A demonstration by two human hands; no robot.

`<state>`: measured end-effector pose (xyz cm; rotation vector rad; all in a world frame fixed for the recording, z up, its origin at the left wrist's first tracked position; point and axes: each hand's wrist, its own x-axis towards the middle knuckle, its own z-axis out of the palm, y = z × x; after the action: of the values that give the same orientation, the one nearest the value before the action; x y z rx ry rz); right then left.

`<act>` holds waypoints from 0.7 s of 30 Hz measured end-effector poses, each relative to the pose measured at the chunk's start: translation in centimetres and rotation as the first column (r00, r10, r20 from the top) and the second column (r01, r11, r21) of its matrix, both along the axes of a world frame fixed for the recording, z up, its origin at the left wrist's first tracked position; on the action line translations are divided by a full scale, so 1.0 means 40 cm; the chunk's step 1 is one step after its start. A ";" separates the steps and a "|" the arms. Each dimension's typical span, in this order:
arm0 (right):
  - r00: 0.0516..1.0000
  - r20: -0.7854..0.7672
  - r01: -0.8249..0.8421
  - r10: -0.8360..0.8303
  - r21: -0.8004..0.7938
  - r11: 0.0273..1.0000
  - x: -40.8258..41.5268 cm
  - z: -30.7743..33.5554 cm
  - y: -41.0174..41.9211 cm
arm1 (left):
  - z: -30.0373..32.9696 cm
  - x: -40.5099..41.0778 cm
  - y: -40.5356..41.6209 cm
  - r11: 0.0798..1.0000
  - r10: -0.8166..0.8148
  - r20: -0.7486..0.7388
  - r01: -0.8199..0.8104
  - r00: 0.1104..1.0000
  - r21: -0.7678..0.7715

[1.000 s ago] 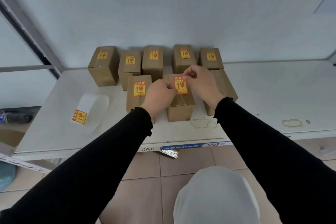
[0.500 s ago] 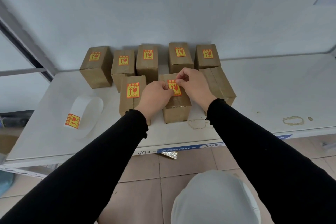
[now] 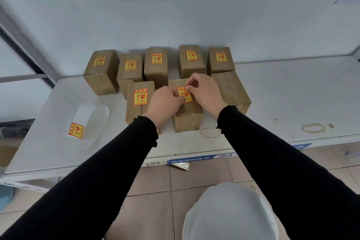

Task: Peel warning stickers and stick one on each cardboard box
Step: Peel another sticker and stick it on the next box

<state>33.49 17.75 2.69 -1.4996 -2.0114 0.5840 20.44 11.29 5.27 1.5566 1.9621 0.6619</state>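
I'm looking down at a white shelf [image 3: 282, 91] against a pale wall, with eight cardboard boxes grouped at its back. Five stand in a rear row [image 3: 155, 64], each with a yellow-and-red warning sticker on top. In front of them, a left box [image 3: 139, 103] has its sticker on, a right box [image 3: 231, 88] lies bare, and between those sits the middle box [image 3: 187, 119], where both hands are at work. Off to the left lies the white sticker roll [image 3: 91, 121], one sticker [image 3: 76, 130] showing on its loose end. Black sleeves [image 3: 116, 161] run up from the bottom. Now the fine part: the sticker [image 3: 185, 94] lies on top of the middle box, between the two hands. My left hand [image 3: 165, 101] has its fingers curled, fingertips at the sticker's left edge; whether they pinch it or just press it I can't tell. My right hand [image 3: 204, 91] is curled too, thumb and forefinger pinching the sticker's upper right corner.
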 end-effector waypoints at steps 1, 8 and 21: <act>1.000 0.001 0.001 -0.001 0.002 1.000 -0.001 -0.001 0.000 | 0.000 0.000 -0.001 1.000 -0.001 -0.010 0.001 1.000 0.000; 1.000 -0.009 0.017 -0.017 0.014 1.000 -0.003 -0.002 0.000 | -0.003 0.004 0.000 1.000 0.004 -0.109 -0.002 0.994 0.015; 0.971 0.140 -0.185 0.195 -0.078 0.980 0.053 0.049 -0.019 | -0.007 -0.031 -0.016 0.985 -0.078 -0.161 0.101 0.984 0.140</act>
<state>35.63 17.00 4.63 -1.4330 -2.2883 0.6368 19.21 10.66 5.00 1.8245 1.9777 0.6804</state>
